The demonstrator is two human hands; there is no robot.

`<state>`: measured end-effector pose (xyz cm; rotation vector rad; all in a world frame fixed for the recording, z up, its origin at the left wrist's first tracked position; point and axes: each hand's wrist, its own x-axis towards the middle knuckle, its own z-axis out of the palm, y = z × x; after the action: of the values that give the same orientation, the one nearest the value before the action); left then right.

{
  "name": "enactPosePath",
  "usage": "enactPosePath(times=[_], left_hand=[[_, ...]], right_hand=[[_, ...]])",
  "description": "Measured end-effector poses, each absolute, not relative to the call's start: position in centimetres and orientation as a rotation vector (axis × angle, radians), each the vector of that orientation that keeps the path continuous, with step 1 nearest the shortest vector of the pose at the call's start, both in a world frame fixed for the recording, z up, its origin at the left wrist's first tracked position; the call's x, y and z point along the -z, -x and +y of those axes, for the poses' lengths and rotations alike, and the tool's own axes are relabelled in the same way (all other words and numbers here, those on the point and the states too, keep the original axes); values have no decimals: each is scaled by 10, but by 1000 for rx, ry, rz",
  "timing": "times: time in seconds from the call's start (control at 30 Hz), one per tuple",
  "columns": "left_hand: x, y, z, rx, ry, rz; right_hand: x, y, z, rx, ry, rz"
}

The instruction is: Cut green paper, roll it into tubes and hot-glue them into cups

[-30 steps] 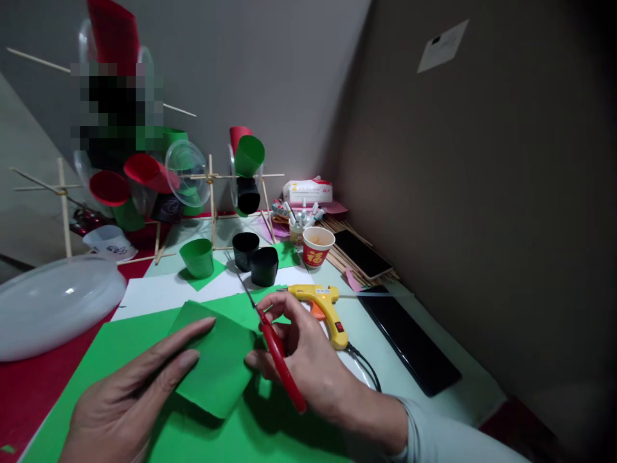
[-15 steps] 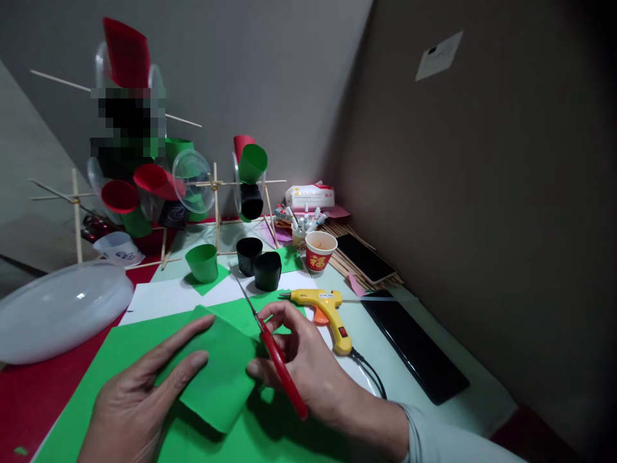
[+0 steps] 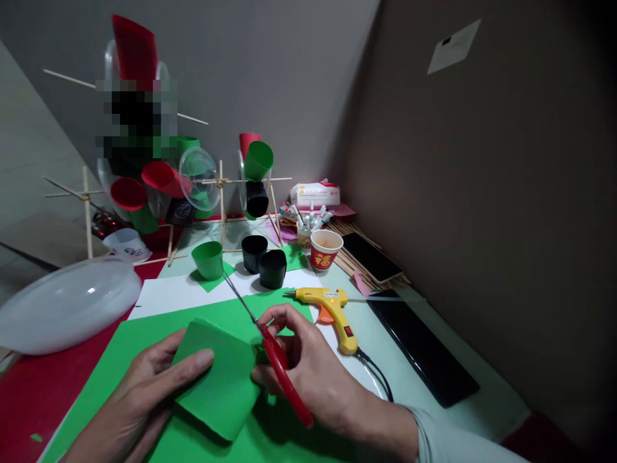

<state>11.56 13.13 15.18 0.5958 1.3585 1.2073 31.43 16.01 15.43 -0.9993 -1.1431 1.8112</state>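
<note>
Left hand [image 3: 144,392] is pinching the green paper piece [image 3: 219,379] between thumb and fingers; right hand [image 3: 308,373] is gripping red scissors [image 3: 282,376] beside it.

The red paper cup [image 3: 326,249] carries a gold Chinese character, 福, on its side. The white tissue pack [image 3: 315,193] at the back of the worktop has red printing, too small to read. The glue gun [image 3: 330,307] bears a small label on its yellow barrel, also unreadable. The white cup [image 3: 126,244] on the left shows a dark drawn pattern, not letters. A paper note [image 3: 454,45] on the wall has a dark mark at its top, illegible.
</note>
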Motion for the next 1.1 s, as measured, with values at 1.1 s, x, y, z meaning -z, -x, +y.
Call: enactPosePath(times=[1.1], left_hand=[[-185, -97, 130, -1335, -593, 1318]], right_hand=[[-192, -351, 152, -1369, 1172, -2234]])
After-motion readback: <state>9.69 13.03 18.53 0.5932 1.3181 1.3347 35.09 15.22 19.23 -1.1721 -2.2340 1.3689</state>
